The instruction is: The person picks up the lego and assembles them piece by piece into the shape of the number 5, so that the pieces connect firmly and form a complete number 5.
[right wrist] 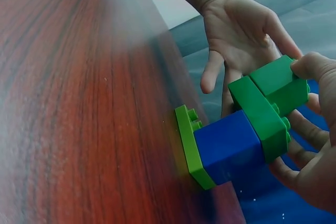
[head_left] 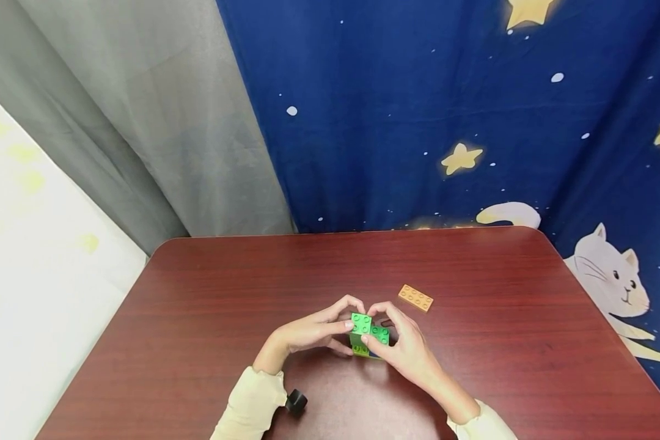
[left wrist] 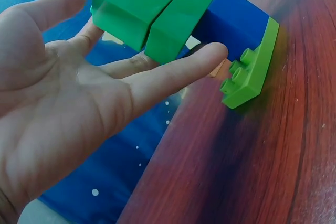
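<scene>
A stack of toy building bricks stands on the table between the hands: a lime green plate (right wrist: 191, 153) at the bottom, a blue brick (right wrist: 226, 145) on it, a green brick (right wrist: 258, 116) above, and another green brick (head_left: 361, 320) on top, set off to one side. My right hand (head_left: 409, 351) pinches the top green brick, its thumb on the near side and fingers behind. Around the stack's left side, my left hand (head_left: 308, 333) keeps its fingers extended; in the left wrist view its thumb is apart from the bricks.
An orange plate with studs (head_left: 416, 297) lies on the reddish-brown table (head_left: 225, 293), behind and right of the stack. A small black device (head_left: 296, 403) sits at the left wrist. Grey and blue star-patterned curtains (head_left: 374, 134) hang beyond the table's back edge.
</scene>
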`<state>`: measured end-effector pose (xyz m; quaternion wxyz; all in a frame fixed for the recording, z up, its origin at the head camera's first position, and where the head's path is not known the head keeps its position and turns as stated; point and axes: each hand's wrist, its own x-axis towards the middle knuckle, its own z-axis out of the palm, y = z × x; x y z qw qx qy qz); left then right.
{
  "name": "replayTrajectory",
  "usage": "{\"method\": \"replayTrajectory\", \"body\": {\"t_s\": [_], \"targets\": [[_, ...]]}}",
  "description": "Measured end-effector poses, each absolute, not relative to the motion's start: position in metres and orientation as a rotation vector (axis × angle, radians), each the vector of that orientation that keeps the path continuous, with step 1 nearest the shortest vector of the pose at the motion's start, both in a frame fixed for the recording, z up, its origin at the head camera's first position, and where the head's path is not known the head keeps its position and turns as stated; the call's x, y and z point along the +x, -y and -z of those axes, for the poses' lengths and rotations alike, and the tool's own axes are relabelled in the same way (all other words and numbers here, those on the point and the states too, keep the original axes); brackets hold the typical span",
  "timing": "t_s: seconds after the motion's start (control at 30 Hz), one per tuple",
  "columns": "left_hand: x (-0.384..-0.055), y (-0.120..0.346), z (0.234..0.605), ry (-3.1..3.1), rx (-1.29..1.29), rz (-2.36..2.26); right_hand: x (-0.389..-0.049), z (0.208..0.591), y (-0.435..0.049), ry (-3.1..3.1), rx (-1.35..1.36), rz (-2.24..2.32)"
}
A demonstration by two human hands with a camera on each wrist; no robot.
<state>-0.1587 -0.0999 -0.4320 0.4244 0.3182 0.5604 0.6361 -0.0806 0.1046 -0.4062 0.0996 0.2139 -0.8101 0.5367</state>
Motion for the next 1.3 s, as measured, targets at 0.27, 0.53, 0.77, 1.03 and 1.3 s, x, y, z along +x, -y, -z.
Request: {"method": "replayTrajectory", "body": {"t_s": [0.27,0.53,0.77,1.03,1.3], "targets": [[-0.1610,0.1028,0.4341,-1.446,0.859,-1.556,-0.0820,0.4075,-0.1051,2.379,0.656,-1.609],[-0.1602,0.1032,0.4358,-1.378,0.880,-1.594,-0.0841,0.4095,-0.1054,2.368,0.681,-1.602],[-0.1609,0.1035,0.4349,-1.433,0.895,-1.573,-0.0840,0.4102,-0.1058,2.366,0.669,-1.638],[-0.1616,0.1030,0.4351,-1.433,0.941,-1.580,-0.0840,0.4104,-0.1062,2.355,0.681,-1.606],[-0.1608,0.1033,0.4346,-1.431,0.946,-1.580,-0.0844,0.4108,-0.1077,2.351,0.695,-1.573]]}}
